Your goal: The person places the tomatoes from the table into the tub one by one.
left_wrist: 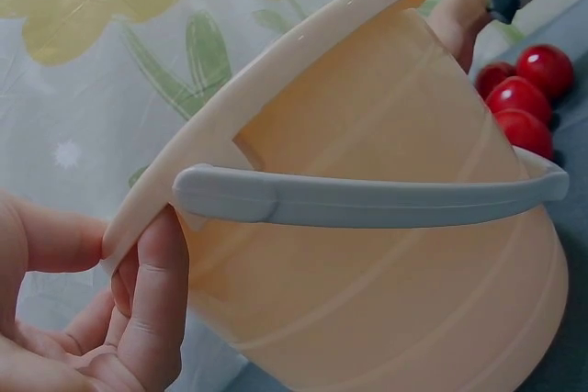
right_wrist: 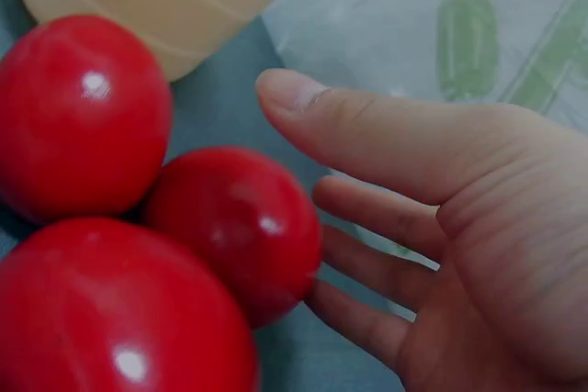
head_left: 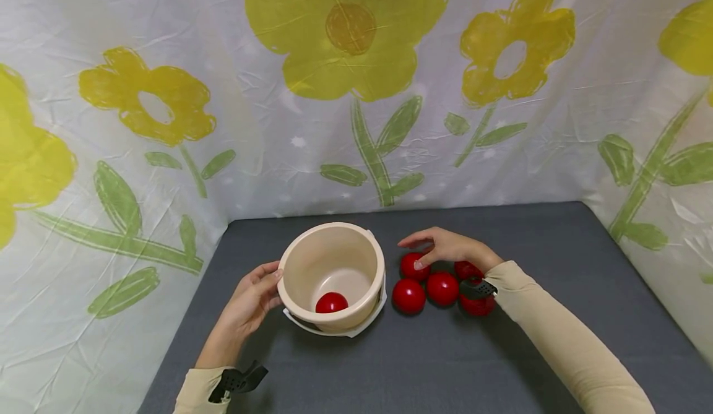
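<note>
My left hand [head_left: 247,302] pinches the rim of a cream bucket [head_left: 303,268] between thumb and fingers, at its left side. The bucket tilts toward me, and one shiny red ball [head_left: 332,302] lies inside. Its pale handle [left_wrist: 413,204] hangs down along the outside. My right hand [head_left: 453,247] hovers over the back of a group of red balls, thumb and fingers spread apart. Nearest to it is the back-left red ball [head_left: 413,267]; in the right wrist view, the fingers [right_wrist: 377,268] extend beside a red ball [right_wrist: 234,231] without gripping it.
Several red balls cluster right of the bucket, including one at the front left [head_left: 409,296] and one in the middle [head_left: 442,288]. My right wrist partly covers others. A dark grey cloth [head_left: 356,377] covers the table, and a flower-printed curtain [head_left: 267,154] encloses its back and sides.
</note>
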Motion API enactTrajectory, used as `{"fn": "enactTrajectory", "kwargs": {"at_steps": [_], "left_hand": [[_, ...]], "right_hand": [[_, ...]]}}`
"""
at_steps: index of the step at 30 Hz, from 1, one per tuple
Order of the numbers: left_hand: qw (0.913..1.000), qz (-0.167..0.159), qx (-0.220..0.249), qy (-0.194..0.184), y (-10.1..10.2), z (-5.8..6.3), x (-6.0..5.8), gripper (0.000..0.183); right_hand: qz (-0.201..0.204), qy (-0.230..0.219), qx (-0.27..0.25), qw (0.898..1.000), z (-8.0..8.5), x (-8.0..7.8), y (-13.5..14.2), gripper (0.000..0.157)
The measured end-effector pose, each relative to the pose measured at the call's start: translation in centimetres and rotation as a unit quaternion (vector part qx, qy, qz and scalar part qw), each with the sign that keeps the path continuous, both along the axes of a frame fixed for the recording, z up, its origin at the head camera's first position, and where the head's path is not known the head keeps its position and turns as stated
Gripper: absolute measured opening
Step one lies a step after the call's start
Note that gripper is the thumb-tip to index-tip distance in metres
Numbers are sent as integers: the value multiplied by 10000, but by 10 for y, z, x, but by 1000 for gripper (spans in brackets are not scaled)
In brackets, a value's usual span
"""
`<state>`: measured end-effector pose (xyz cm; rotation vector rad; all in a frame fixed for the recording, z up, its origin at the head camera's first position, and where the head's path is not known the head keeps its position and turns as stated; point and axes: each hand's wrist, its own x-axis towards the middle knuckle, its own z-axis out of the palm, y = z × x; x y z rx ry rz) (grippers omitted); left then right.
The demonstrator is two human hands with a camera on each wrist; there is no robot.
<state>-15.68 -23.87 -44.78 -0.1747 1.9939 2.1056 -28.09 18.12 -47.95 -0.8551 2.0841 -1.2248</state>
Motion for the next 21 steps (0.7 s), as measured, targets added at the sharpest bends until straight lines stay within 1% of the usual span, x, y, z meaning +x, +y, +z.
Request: {"fn": "enactTrajectory", "kwargs": {"at_steps": [8,10,16,21], "left_hand": [[10000,-7,-6,15,1,0,0,43],[10000,-9,-4,7,1,0,0,43],[10000,10,24,-1,1,0,0,42],[10000,-1,9,12,1,0,1,42]], "right_hand": [[-128,284,683,9972,-10,1,-2,60],[-143,254,790,9964,-12,2,-3,59],[-162,237,895,9956,-13,3,-5,56],[-162,376,934,9948,-14,3,-5,55]]}}
